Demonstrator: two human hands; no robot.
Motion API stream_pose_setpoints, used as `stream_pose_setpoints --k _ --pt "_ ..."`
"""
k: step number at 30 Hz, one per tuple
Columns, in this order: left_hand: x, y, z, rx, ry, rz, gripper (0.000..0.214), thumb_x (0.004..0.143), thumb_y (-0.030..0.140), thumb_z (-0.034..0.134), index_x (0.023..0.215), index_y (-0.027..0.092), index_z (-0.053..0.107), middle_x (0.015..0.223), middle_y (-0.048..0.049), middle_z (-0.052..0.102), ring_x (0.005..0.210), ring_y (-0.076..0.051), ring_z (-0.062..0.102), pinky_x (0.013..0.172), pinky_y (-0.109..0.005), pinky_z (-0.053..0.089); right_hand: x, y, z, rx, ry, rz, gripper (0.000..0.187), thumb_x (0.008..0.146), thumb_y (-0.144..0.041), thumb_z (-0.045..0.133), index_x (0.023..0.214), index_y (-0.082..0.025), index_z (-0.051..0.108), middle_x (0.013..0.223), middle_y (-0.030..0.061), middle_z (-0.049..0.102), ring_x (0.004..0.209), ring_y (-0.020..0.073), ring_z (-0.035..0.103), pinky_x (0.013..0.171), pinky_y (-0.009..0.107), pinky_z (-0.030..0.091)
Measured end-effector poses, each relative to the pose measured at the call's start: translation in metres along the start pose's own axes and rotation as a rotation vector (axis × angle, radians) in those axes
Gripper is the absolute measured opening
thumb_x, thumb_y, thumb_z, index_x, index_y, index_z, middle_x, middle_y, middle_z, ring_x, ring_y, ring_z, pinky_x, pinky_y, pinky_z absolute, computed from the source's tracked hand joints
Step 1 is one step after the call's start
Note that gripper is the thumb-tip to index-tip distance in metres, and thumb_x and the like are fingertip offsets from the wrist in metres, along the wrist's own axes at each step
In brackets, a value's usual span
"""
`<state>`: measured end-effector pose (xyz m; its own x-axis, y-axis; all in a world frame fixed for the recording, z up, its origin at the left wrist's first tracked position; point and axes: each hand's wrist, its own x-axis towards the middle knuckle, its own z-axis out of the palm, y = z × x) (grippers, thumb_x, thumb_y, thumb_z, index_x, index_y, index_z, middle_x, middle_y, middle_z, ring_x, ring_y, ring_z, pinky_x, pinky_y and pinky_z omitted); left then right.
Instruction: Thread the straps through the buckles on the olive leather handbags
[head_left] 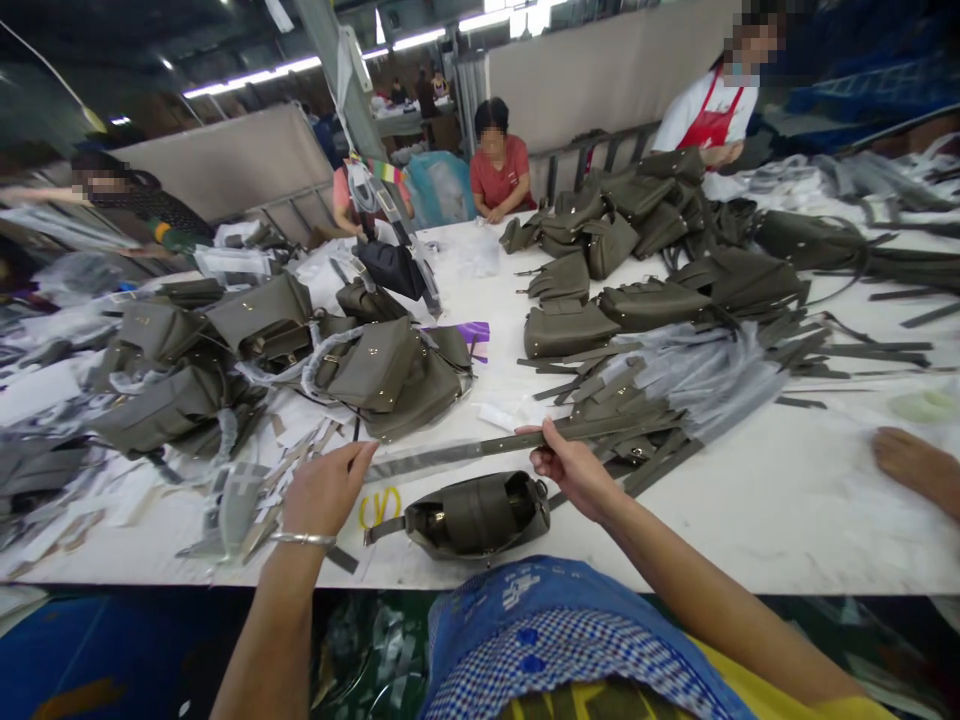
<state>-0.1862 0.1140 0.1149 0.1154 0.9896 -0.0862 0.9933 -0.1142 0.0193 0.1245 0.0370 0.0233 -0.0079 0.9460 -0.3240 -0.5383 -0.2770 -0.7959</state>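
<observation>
A dark olive bag strap stretches between my two hands above the table, with a clear plastic sleeve on its left part. My left hand, a bangle on its wrist, is closed on the end of the plastic sleeve. Thumb and fingers of my right hand pinch the strap itself. Below the strap, close to the table's front edge, lies an olive handbag with its opening towards me. Yellow-handled scissors are just left of that bag, partly hidden.
Olive bags with wrapped handles are heaped at left, and more bags at back right. Loose straps and plastic sleeves lie right of centre on the white table. Another person's hand rests at the right edge. Several co-workers are across the table.
</observation>
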Motion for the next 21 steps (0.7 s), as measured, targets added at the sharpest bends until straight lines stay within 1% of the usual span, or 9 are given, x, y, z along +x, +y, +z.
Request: stream_pose_setpoints --k 2,3,6,8,10,13,16,18,21 --pt "0.006 0.016 0.010 -0.029 -0.085 0.043 0.049 0.089 0.056 0.034 0.108 0.026 0.068 0.106 -0.0087 0.072 0.097 -0.030 0.064 0.083 -0.038 0.047 -0.002 0.004 0.000 0.072 -0.010 0.039 0.047 0.085 -0.054 0.053 0.104 -0.014 0.068 0.065 0.0036 0.065 0.062 0.0089 0.061 0.060 0.015 0.053" --pt "0.008 0.026 0.020 -0.090 -0.138 0.105 0.049 0.089 0.056 0.034 0.110 0.026 0.066 0.110 -0.0076 0.070 0.101 -0.029 0.063 0.086 -0.038 0.046 -0.003 0.007 0.001 0.094 -0.008 0.053 0.046 0.085 -0.053 0.054 0.102 -0.013 0.068 0.068 0.0050 0.067 0.065 0.0100 0.063 0.065 0.017 0.054" --pt "0.008 0.061 0.056 -0.362 -0.289 0.382 0.045 0.091 0.051 0.035 0.116 0.025 0.062 0.120 -0.0031 0.066 0.110 -0.023 0.059 0.095 -0.031 0.043 -0.005 0.015 0.002 0.142 -0.016 0.078 0.043 0.086 -0.051 0.052 0.099 -0.013 0.068 0.077 0.0072 0.070 0.073 0.0121 0.067 0.074 0.020 0.056" --pt "0.005 0.081 0.078 -0.520 -0.375 0.525 0.042 0.091 0.047 0.037 0.116 0.024 0.062 0.116 -0.0022 0.067 0.105 -0.020 0.061 0.092 -0.027 0.043 -0.006 0.019 0.002 0.153 -0.025 0.086 0.042 0.087 -0.051 0.051 0.099 -0.014 0.068 0.079 0.0076 0.070 0.074 0.0124 0.067 0.074 0.021 0.057" --pt "0.002 0.094 0.092 -0.628 -0.414 0.574 0.039 0.090 0.045 0.041 0.108 0.021 0.065 0.105 -0.0029 0.070 0.095 -0.018 0.063 0.085 -0.025 0.045 -0.008 0.020 -0.002 0.131 -0.022 0.094 0.042 0.087 -0.050 0.052 0.101 -0.014 0.068 0.075 0.0072 0.070 0.071 0.0122 0.067 0.069 0.020 0.056" --pt "0.002 0.096 0.097 -0.716 -0.396 0.540 0.035 0.087 0.046 0.048 0.095 0.017 0.068 0.092 -0.0032 0.071 0.085 -0.017 0.062 0.079 -0.024 0.045 -0.008 0.019 -0.016 0.091 0.042 0.060 0.038 0.084 -0.047 0.059 0.101 -0.014 0.069 0.063 0.0023 0.064 0.057 0.0076 0.059 0.052 0.013 0.050" --pt "0.003 0.084 0.090 -0.712 -0.377 0.513 0.034 0.085 0.046 0.050 0.087 0.017 0.068 0.085 -0.0021 0.071 0.081 -0.016 0.061 0.076 -0.024 0.044 -0.007 0.016 -0.035 0.160 0.155 0.012 0.029 0.078 -0.040 0.068 0.092 -0.015 0.071 0.058 -0.0024 0.057 0.049 0.0034 0.048 0.039 0.010 0.039" --pt "0.004 0.076 0.086 -0.687 -0.387 0.509 0.035 0.086 0.046 0.049 0.084 0.017 0.067 0.082 -0.0012 0.070 0.079 -0.016 0.061 0.075 -0.024 0.043 -0.007 0.016 -0.046 0.230 0.220 0.006 0.025 0.074 -0.036 0.073 0.088 -0.015 0.072 0.060 -0.0031 0.056 0.050 0.0026 0.047 0.038 0.008 0.039" --pt "0.003 0.074 0.084 -0.649 -0.387 0.509 0.034 0.086 0.046 0.049 0.084 0.018 0.067 0.081 0.0001 0.070 0.078 -0.015 0.060 0.073 -0.023 0.042 -0.008 0.018 -0.056 0.254 0.284 0.005 0.024 0.071 -0.032 0.076 0.087 -0.015 0.072 0.063 -0.0025 0.058 0.055 0.0026 0.051 0.046 0.007 0.046"
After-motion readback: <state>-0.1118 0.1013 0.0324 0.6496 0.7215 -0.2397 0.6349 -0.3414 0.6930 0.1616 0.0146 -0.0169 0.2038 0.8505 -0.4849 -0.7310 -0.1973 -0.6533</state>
